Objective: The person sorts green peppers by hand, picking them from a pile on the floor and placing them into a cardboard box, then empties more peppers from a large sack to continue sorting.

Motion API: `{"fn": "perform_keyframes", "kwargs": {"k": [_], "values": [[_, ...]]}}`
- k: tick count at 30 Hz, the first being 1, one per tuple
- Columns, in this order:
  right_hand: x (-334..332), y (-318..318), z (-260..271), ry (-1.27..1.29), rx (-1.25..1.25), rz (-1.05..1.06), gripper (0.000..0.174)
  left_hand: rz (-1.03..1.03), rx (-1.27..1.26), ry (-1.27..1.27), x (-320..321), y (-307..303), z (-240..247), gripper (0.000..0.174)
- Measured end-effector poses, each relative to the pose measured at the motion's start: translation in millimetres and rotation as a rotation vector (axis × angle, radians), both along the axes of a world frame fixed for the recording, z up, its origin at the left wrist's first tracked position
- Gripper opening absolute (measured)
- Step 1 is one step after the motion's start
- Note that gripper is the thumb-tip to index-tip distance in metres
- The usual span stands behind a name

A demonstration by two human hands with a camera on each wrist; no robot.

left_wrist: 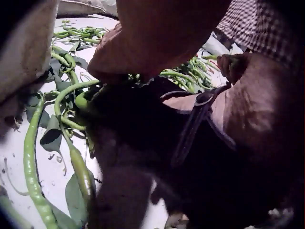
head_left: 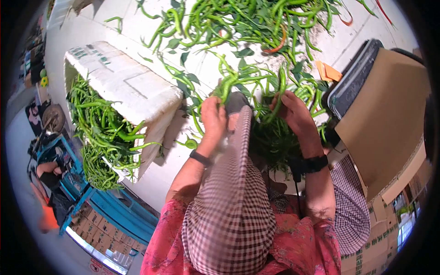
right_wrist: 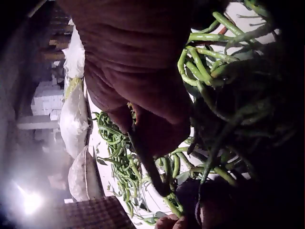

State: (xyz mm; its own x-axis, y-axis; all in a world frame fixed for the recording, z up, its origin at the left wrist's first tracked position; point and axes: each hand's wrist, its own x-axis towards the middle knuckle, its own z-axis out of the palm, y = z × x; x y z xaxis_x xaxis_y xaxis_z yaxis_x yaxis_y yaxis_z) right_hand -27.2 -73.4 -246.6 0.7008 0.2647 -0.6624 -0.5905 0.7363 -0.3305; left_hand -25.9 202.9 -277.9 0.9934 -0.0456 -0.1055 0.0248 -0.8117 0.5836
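Note:
Long green chili peppers lie on the white floor around both hands. My left hand (head_left: 214, 120) has its fingers curled at a few green chili peppers (head_left: 225, 88) that stick up past its fingertips. In the left wrist view, the hand's own shadow darkens what lies under it. With thumb and fingers my right hand (head_left: 295, 114) pinches one curved green chili pepper (head_left: 281, 85); the right wrist view shows this dark pepper (right_wrist: 148, 164) pointing down from the fingers. Below and between the hands is a shaded heap of green chili peppers (head_left: 275, 142).
A white foam box (head_left: 123, 78) lies tipped on its side at left, peppers spilling from it. Across the top spreads a big pepper pile (head_left: 229, 20) with leaves and a few red ones. A cardboard box (head_left: 385, 114) stands at right. A checkered cap (head_left: 229, 220) covers the lower middle.

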Motion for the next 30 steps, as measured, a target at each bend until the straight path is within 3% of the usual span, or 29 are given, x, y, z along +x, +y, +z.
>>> {"fn": "perform_keyframes", "kwargs": {"k": [2, 3, 4, 6, 7, 8, 9, 10, 12, 14, 15, 16, 17, 18, 20, 22, 24, 26, 27, 30], "values": [[0, -1, 1, 0.092, -0.274, 0.287, 0.03, -0.021, 0.09, 0.066, 0, -1, -1, 0.023], [-4, -2, -2, 0.005, -0.467, 0.474, 0.037, -0.047, 0.088, 0.026, 2, 0, -1, 0.019], [-5, 0, 5, -0.009, -0.459, 0.481, 0.037, -0.015, 0.071, 0.057, 3, 0, 1, 0.017], [-7, 0, 23, -0.268, -0.922, 0.985, 0.042, 0.05, -0.116, 0.113, 5, -6, 20, 0.013], [-12, 5, 17, -0.219, -0.892, 0.997, 0.044, 0.036, -0.153, 0.212, 4, -6, 29, 0.011], [-15, 13, 14, -0.23, -0.888, 0.998, 0.044, 0.023, -0.19, 0.309, 3, -6, 36, 0.009], [-16, 22, 13, -0.251, -0.883, 0.886, 0.046, 0.105, -0.325, 0.454, 0, -8, 39, 0.005], [-13, 30, 13, -0.268, -0.878, 0.774, 0.047, 0.106, -0.325, 0.444, 8, -14, 47, 0.005], [-5, 46, 9, -0.272, -0.852, 0.814, 0.044, 0.225, -0.546, 0.582, 20, -29, 71, 0.004], [8, 67, 6, -0.113, -0.521, 0.551, 0.036, 0.163, -0.602, 0.549, 17, -30, 62, 0.004], [17, 67, 10, 0.019, -0.297, 0.515, 0.03, 0.007, -0.517, 0.55, 16, -31, 60, 0.005], [19, 68, 4, 0.012, -0.3, 0.515, 0.03, -0.146, -0.432, 0.554, 18, -34, 62, 0.006], [16, 69, -4, 0.01, -0.365, 0.456, 0.028, -0.284, -0.521, 0.401, 20, -32, 60, 0.009], [10, 69, -9, 0.016, -0.428, 0.398, 0.026, -0.283, -0.527, 0.412, 20, -27, 59, 0.009], [10, 58, -3, -0.013, -0.396, 0.281, 0.026, 0.22, -0.469, 0.432, 20, -10, 59, 0.011], [9, 40, 2, -0.056, -0.38, 0.176, 0.026, 0.257, -0.302, 0.423, 14, 13, 49, 0.014], [4, 32, -1, -0.021, -0.415, 0.209, 0.028, 0.196, -0.204, 0.42, -6, 24, 25, 0.018], [-2, 30, -4, 0.133, -0.225, 0.199, 0.03, -0.139, 0.014, 0.216, -14, 17, 23, 0.023], [-3, 30, -5, 0.13, -0.233, 0.195, 0.03, -0.027, -0.057, 0.235, -18, 13, 17, 0.028], [-12, 37, -3, 0.144, -0.199, 0.259, 0.031, 0.002, 0.023, 0.14, -8, 0, 21, 0.028]]}}
